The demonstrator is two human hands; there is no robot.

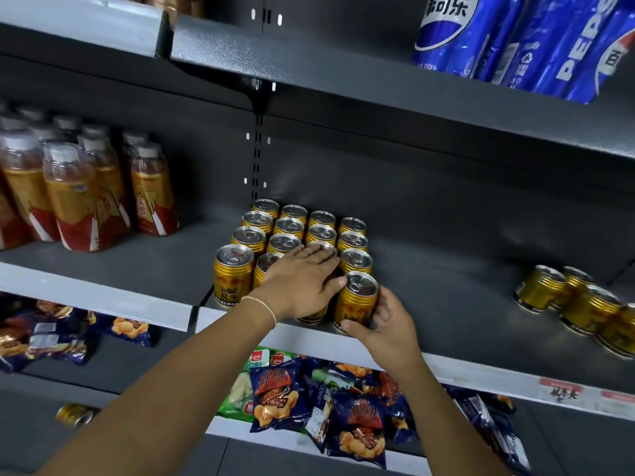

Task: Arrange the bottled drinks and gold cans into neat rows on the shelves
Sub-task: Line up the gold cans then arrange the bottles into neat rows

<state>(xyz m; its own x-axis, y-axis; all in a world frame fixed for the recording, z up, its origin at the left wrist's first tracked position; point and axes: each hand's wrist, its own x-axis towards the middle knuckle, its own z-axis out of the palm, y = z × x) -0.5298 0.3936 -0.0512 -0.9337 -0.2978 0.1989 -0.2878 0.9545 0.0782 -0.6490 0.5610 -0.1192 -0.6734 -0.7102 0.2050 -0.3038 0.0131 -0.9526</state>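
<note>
Several gold cans (290, 225) stand in tidy rows on the middle grey shelf (464, 286). My left hand (302, 280) lies flat with straight fingers over the tops of the front cans in the middle of the block. My right hand (381, 321) grips the front right gold can (355, 300) from its right side, upright at the shelf's front edge. A loose group of gold cans (580, 304) stands at the far right of the same shelf. Bottled drinks (86, 187) with white caps and orange-red labels stand grouped on the left shelf section.
Blue cola can packs (522, 39) sit on the top shelf at the right. Snack bags (326, 407) fill the lower shelf below my arms, more bags (51, 334) at the lower left. One gold can (74, 414) lies on its side at the bottom left.
</note>
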